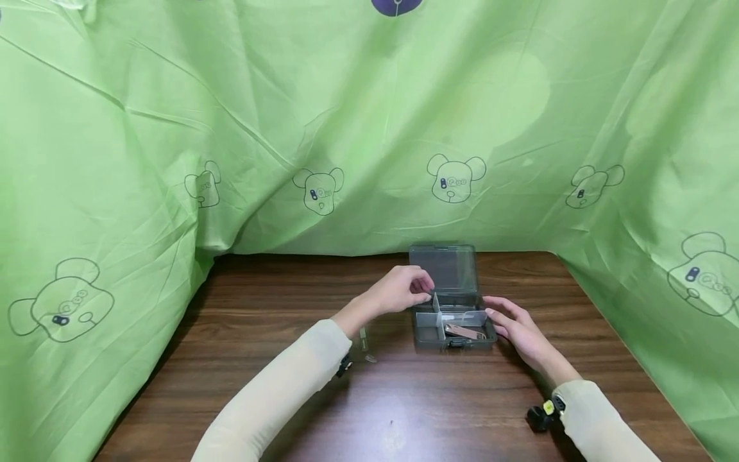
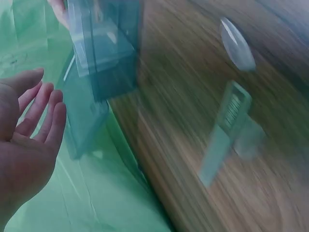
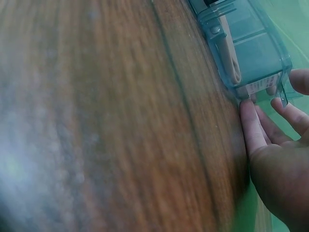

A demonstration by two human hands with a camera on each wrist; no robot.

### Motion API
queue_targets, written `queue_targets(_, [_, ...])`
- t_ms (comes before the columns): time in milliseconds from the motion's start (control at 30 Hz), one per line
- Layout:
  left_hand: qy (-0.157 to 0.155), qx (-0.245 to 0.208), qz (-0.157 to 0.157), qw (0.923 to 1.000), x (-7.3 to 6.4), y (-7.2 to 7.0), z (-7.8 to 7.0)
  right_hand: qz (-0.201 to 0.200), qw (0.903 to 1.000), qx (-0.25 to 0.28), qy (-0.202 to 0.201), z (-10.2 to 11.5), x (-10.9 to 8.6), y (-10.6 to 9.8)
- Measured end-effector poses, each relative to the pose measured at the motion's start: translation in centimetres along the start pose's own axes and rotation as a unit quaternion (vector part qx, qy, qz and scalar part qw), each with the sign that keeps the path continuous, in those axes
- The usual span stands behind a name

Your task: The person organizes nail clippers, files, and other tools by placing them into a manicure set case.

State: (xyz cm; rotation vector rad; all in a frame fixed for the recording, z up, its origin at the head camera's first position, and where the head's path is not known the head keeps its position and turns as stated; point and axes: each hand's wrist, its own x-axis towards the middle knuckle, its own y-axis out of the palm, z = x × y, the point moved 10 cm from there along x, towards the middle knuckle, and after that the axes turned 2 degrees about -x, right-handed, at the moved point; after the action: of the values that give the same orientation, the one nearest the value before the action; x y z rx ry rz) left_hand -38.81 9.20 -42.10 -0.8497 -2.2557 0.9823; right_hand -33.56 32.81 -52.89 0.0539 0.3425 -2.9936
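A translucent grey divided box (image 1: 430, 342) stands on the table with its lid (image 1: 443, 266) raised at the back. In its front right compartment lies a pinkish metal nail clipper (image 1: 464, 332). My left hand (image 1: 402, 289) hovers at the box's rear left corner. Its fingers are gently bent, and the left wrist view shows nothing between them. At the box's right side, my right hand (image 1: 519, 330) touches the wall with extended fingers (image 3: 252, 123). White dividers (image 1: 439, 314) split the inside of the box. What the rear compartments hold is hard to see.
Left of the box, partly behind my left forearm, lie a slim pale labelled object (image 2: 224, 130) and a clear oval piece (image 2: 237, 46). Another clear rounded piece (image 2: 249, 137) is beside them, blurred. Green cloth (image 1: 369, 128) hangs around the wooden table (image 1: 462, 410).
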Motion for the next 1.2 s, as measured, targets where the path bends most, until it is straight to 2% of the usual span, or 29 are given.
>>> queue_targets(267, [-0.031,-0.022,-0.009,0.9992,-2.4,-2.0,2.7,0.003,1.0,-0.002,-0.004,0.1,0.0,0.1])
queue_targets(433, [-0.041,-0.012,-0.016,0.9989,-3.8,-2.7,4.2,0.005,1.0,0.002,-0.005,0.2,0.1,0.1])
queue_targets(667, [-0.033,-0.019,-0.004,0.9993,-6.1,-2.7,5.7,0.003,1.0,0.003,-0.001,0.1,0.0,0.1])
queue_targets(767, [-0.033,-0.007,-0.001,0.9994,-7.1,-2.6,6.4,0.004,1.0,0.004,0.0,0.1,-0.1,0.1])
queue_targets(933, [-0.044,0.005,0.012,0.999,-8.7,-2.5,7.7,0.005,1.0,0.006,0.004,0.1,-0.2,0.1])
queue_targets(1200, [-0.068,-0.019,0.048,0.9964,-10.8,-1.7,9.0,0.001,1.0,0.004,0.006,0.1,-0.3,0.0])
